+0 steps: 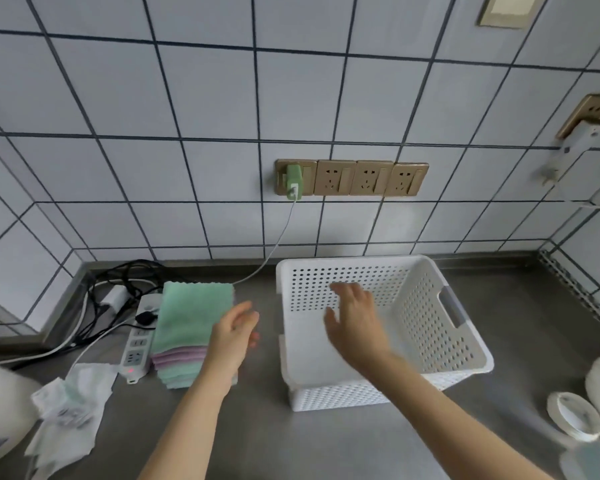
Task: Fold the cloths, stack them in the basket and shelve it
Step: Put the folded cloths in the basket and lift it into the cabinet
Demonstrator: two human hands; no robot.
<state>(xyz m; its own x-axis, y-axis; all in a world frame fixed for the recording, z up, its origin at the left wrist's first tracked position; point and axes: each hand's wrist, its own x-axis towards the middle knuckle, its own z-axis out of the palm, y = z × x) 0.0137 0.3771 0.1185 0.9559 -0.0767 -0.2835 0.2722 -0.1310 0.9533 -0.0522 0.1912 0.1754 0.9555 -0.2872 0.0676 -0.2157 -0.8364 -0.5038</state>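
Grey bench (257,438), seen from above. Nearest left: crumpled white wrapper (73,410). Nearest right: small round white lids (574,415).

Left hand (234,336), fingers loosely spread, holding nothing, hovers over the right edge of a stack of cloths (187,330), mint green on top with pink and green layers beneath. Contact with the stack unclear.

Right hand (355,322), fingers spread, empty, reaches into the white perforated basket (440,327), which stands just right of the stack.

White power strip (137,341) lies left of the cloths among black cables.

Behind: tiled wall, row of gold sockets (352,177), green charger (293,181) plugged in.
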